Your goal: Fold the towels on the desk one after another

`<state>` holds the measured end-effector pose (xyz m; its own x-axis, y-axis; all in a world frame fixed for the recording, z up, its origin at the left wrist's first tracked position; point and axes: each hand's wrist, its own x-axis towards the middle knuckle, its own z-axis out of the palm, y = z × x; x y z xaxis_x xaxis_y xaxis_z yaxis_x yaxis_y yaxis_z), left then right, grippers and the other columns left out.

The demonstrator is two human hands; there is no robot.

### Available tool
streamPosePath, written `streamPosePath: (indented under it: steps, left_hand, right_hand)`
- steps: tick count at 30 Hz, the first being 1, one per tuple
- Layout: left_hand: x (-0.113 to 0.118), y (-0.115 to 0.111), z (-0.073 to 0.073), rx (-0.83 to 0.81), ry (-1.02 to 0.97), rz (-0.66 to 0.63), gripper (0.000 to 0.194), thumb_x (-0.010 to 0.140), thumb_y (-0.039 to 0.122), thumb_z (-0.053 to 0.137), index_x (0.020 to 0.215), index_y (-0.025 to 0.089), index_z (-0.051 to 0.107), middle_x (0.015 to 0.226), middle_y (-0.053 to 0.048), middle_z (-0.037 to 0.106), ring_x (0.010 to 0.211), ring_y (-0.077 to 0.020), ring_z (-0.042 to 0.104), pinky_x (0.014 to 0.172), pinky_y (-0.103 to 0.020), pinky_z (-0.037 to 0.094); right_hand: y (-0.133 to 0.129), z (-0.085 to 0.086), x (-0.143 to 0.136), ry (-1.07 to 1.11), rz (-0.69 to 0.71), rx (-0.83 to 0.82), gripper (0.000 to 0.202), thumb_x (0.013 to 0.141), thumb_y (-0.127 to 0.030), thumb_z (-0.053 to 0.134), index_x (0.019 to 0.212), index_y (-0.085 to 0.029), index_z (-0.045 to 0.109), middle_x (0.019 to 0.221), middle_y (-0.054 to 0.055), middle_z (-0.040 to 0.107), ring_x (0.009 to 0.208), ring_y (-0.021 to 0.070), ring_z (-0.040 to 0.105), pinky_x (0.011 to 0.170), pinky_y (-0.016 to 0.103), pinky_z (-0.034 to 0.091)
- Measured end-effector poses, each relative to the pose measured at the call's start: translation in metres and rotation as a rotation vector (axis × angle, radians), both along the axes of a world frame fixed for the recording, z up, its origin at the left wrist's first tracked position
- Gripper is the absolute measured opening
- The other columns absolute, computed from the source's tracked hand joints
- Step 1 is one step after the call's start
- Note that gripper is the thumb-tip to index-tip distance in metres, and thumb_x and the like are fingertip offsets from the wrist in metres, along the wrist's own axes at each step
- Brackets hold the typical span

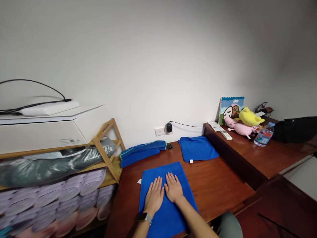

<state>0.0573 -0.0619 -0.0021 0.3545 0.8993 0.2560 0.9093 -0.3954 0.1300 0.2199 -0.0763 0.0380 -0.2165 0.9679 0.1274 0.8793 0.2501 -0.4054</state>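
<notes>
A blue cloth (158, 170) is spread on the wooden desk, its near end running past the desk's front edge. My left hand (155, 194) lies flat on its left half, fingers stretched forward, with a watch (145, 217) on the wrist. Just to the right, my right hand (173, 188) also rests flat on the cloth, fingers extended and a small gap between the two thumbs. A white tag (139, 181) sticks out from the cloth's left side.
A folded blue cloth (198, 148) sits at the back right, rolled or folded blue cloths (142, 152) at the back left. A shelf with slippers (71, 186) stands left. On the raised surface right are a bottle (264, 135), plush toys (241, 128) and a remote (226, 134).
</notes>
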Motion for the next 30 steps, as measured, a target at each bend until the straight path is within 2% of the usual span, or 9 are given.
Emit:
streamPosePath:
  steps: [2, 5, 8, 10, 13, 18, 20, 26, 30]
  left_hand:
    - [-0.006, 0.006, -0.002, -0.014, 0.002, 0.071, 0.062, 0.107, 0.039, 0.026, 0.161, 0.015, 0.043, 0.168, -0.01, 0.043, 0.157, -0.0254, 0.04, 0.13, -0.051, 0.033]
    - [-0.041, 0.003, -0.01, 0.017, -0.001, 0.183, 0.068, 0.106, 0.045, 0.024, 0.16, 0.009, 0.042, 0.169, -0.014, 0.041, 0.158, -0.0278, 0.04, 0.13, -0.053, 0.032]
    - [-0.078, -0.009, -0.013, 0.057, -0.005, 0.239, 0.069, 0.105, 0.047, 0.023, 0.159, 0.01, 0.046, 0.166, -0.015, 0.047, 0.155, -0.0293, 0.044, 0.129, -0.055, 0.034]
    - [-0.087, -0.022, -0.009, 0.09, -0.018, 0.254, 0.069, 0.105, 0.047, 0.024, 0.158, 0.01, 0.049, 0.162, -0.016, 0.053, 0.153, -0.0304, 0.047, 0.128, -0.054, 0.035]
    - [-0.065, -0.051, -0.001, 0.131, -0.043, 0.179, 0.065, 0.106, 0.045, 0.026, 0.159, 0.014, 0.047, 0.164, -0.014, 0.051, 0.155, -0.0292, 0.045, 0.128, -0.051, 0.036]
    - [-0.005, -0.105, -0.001, 0.07, -0.015, -0.043, 0.06, 0.107, 0.049, 0.033, 0.163, 0.027, 0.039, 0.168, -0.005, 0.046, 0.156, -0.0256, 0.042, 0.128, -0.05, 0.039]
    - [-0.009, -0.119, -0.006, 0.065, -0.012, -0.009, 0.062, 0.107, 0.051, 0.035, 0.163, 0.025, 0.039, 0.167, -0.006, 0.046, 0.156, -0.027, 0.043, 0.127, -0.052, 0.04]
    - [-0.078, -0.134, -0.024, 0.152, -0.004, 0.081, 0.065, 0.107, 0.049, 0.034, 0.164, 0.02, 0.037, 0.167, -0.009, 0.047, 0.154, -0.0273, 0.045, 0.127, -0.052, 0.04]
    - [-0.058, -0.128, -0.011, 0.165, -0.019, 0.064, 0.062, 0.107, 0.048, 0.033, 0.162, 0.02, 0.042, 0.166, -0.008, 0.048, 0.154, -0.0257, 0.046, 0.127, -0.048, 0.041]
  right_hand:
    - [0.004, -0.002, 0.007, -0.012, -0.04, -0.035, 0.063, 0.112, -0.044, 0.019, 0.168, -0.016, 0.03, 0.174, 0.007, 0.026, 0.164, 0.0213, 0.018, 0.134, 0.045, 0.013]
    - [0.006, -0.003, 0.038, -0.059, -0.119, -0.067, 0.065, 0.112, -0.045, 0.017, 0.169, -0.016, 0.026, 0.175, 0.007, 0.021, 0.164, 0.0217, 0.015, 0.134, 0.047, 0.01]
    - [0.001, 0.005, 0.069, -0.094, -0.208, -0.118, 0.065, 0.112, -0.044, 0.019, 0.17, -0.015, 0.024, 0.175, 0.008, 0.02, 0.164, 0.0224, 0.015, 0.134, 0.047, 0.011]
    - [-0.009, 0.012, 0.077, -0.107, -0.286, -0.147, 0.065, 0.111, -0.041, 0.022, 0.169, -0.011, 0.026, 0.175, 0.01, 0.02, 0.164, 0.0249, 0.017, 0.133, 0.048, 0.012]
    - [-0.038, 0.012, 0.065, -0.085, -0.308, -0.08, 0.063, 0.11, -0.036, 0.026, 0.168, -0.01, 0.03, 0.175, 0.011, 0.022, 0.164, 0.0266, 0.017, 0.133, 0.048, 0.014]
    - [-0.095, -0.009, 0.038, -0.017, -0.136, 0.004, 0.061, 0.111, -0.041, 0.027, 0.168, -0.02, 0.032, 0.174, 0.004, 0.024, 0.163, 0.0236, 0.019, 0.134, 0.046, 0.014]
    - [-0.109, -0.012, 0.05, -0.03, -0.162, -0.041, 0.063, 0.111, -0.046, 0.027, 0.168, -0.019, 0.031, 0.174, 0.005, 0.023, 0.163, 0.0236, 0.019, 0.134, 0.047, 0.014]
    - [-0.12, -0.002, 0.108, -0.107, -0.361, -0.134, 0.066, 0.11, -0.044, 0.029, 0.167, -0.013, 0.032, 0.173, 0.008, 0.025, 0.163, 0.026, 0.022, 0.133, 0.049, 0.018]
    - [-0.117, 0.002, 0.082, -0.064, -0.305, -0.006, 0.063, 0.11, -0.043, 0.029, 0.168, -0.017, 0.034, 0.173, 0.005, 0.027, 0.162, 0.0259, 0.022, 0.134, 0.047, 0.02]
